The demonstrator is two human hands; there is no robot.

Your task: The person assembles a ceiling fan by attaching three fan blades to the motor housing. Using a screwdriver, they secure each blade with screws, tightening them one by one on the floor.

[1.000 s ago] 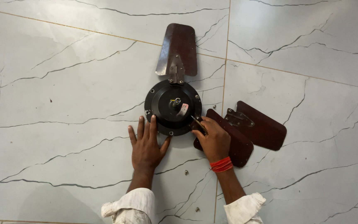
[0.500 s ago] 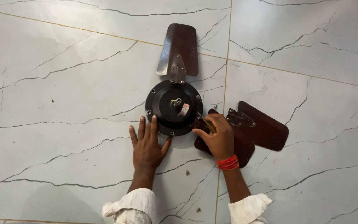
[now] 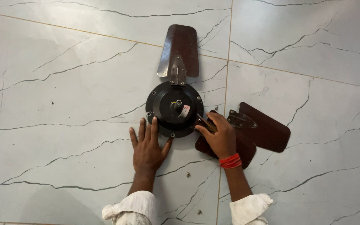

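Note:
A black round fan motor [image 3: 174, 109] lies on the marble floor with one brown blade [image 3: 179, 51] fixed to its far side. My left hand [image 3: 148, 146] rests flat on the floor, fingertips touching the motor's near rim. My right hand [image 3: 218, 135] grips the metal bracket end of a second brown blade [image 3: 244, 151] and holds it against the motor's right edge. A third brown blade [image 3: 263, 131] with its bracket lies loose just right of that hand, partly overlapping the second. A red thread band circles my right wrist.
Small screws [image 3: 188, 174] lie on the white veined tile floor [image 3: 55, 91] near my forearms, another [image 3: 199, 212] closer to me. Tile joints run across the far side and down the middle.
My right hand has shifted slightly along the second blade's bracket at the motor's edge. My left hand stays flat by the motor.

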